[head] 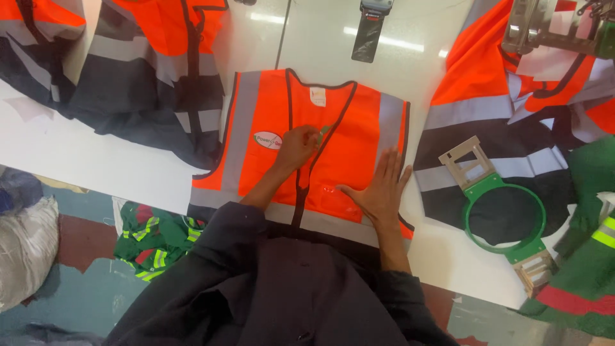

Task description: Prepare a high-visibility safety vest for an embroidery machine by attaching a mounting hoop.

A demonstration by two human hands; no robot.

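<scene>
The orange vest (307, 154) lies flat at the table's (96, 160) near edge. The left hand (296, 147) pinches a small green piece (322, 131) at the centre seam – fingers closed on it. The right hand (382, 189) presses flat, fingers spread, holding nothing. If that palm slips, the fabric could bunch (the green hoop (506, 214) sits right, well apart) – spoiling placement.

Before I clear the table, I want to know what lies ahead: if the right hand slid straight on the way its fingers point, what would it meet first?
The right hand lies flat on the vest, fingers pointing up the table. Going on, it would first cross the grey stripe, then likely bare table.
</scene>
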